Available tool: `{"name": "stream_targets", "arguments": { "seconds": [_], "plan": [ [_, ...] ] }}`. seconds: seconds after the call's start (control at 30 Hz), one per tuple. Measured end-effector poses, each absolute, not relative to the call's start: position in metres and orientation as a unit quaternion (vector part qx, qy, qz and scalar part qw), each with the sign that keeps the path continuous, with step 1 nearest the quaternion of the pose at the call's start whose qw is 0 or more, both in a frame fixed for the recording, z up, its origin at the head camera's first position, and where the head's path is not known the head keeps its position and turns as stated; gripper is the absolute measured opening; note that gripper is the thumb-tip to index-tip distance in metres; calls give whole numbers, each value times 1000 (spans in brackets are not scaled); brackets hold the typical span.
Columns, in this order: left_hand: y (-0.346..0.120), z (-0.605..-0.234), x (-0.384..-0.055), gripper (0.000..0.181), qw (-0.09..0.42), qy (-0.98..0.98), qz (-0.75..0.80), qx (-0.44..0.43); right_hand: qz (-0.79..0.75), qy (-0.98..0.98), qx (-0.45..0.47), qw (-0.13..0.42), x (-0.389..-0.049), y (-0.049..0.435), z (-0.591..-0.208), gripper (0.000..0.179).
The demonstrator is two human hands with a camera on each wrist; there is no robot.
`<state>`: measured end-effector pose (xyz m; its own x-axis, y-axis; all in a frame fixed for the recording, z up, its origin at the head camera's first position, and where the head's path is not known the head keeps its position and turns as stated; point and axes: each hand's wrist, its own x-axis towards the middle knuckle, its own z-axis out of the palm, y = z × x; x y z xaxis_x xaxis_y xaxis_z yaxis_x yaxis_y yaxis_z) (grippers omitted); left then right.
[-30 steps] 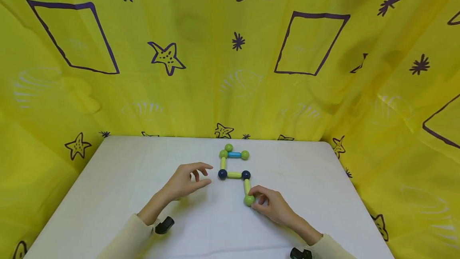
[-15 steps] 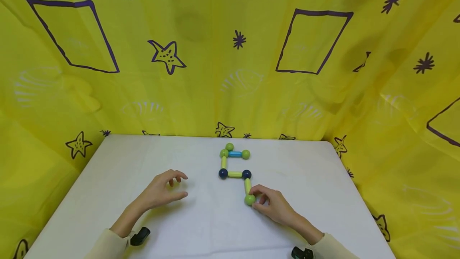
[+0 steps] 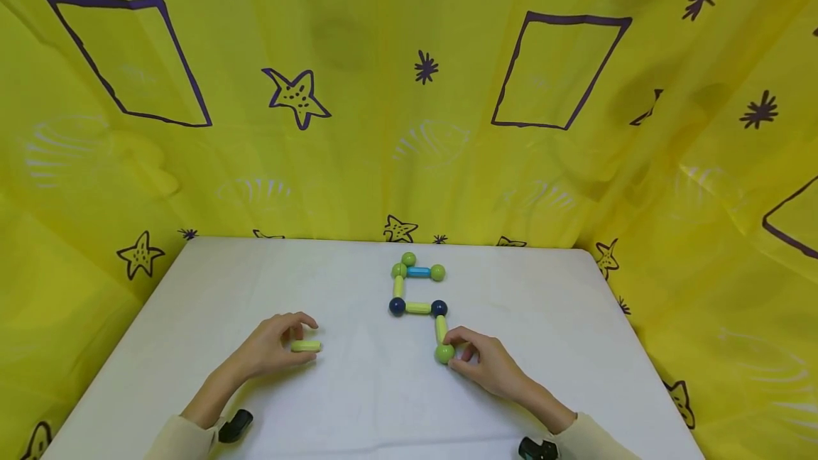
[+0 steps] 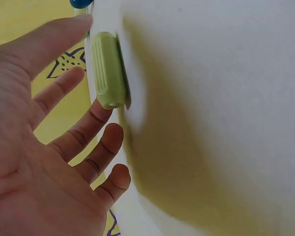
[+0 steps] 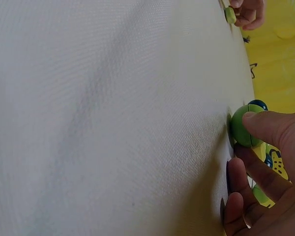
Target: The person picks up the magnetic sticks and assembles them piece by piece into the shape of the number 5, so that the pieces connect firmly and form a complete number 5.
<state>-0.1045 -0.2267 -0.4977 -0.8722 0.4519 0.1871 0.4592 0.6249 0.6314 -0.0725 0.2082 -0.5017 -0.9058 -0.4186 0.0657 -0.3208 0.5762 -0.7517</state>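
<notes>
My left hand (image 3: 267, 348) is around a loose yellow-green magnetic rod (image 3: 307, 346), thumb on the near side and fingers on the far side. In the left wrist view this ribbed rod (image 4: 107, 71) lies by the fingertips, with a gap to the thumb. My right hand (image 3: 488, 369) pinches a green ball (image 5: 240, 129) between thumb and fingers. That ball ends a zigzag chain: a yellow-green rod (image 3: 441, 329) leads to a dark blue ball (image 3: 439, 308), then another yellow-green rod (image 3: 418, 309) to a second dark blue ball (image 3: 397, 306).
Farther back, the chain continues through an upright yellow-green rod (image 3: 399, 287) to a green ball (image 3: 399, 271), a blue rod (image 3: 418, 272) and another green ball (image 3: 437, 272). One more green ball (image 3: 408, 259) sits behind. Yellow patterned curtains (image 3: 358, 162) enclose the white table (image 3: 211, 282).
My left hand has moved left and toward me, away from the chain, and come down around the loose rod. The right hand has stayed on the green ball.
</notes>
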Motion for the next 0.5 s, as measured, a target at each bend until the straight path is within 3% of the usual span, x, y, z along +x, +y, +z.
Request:
{"name": "stream_targets", "arguments": {
  "seconds": [0.5],
  "plan": [
    [-234,-501,-106,21,-15,-891,-357,-279,-414,883,-215,44,-72,208,-503,30]
  ]
}}
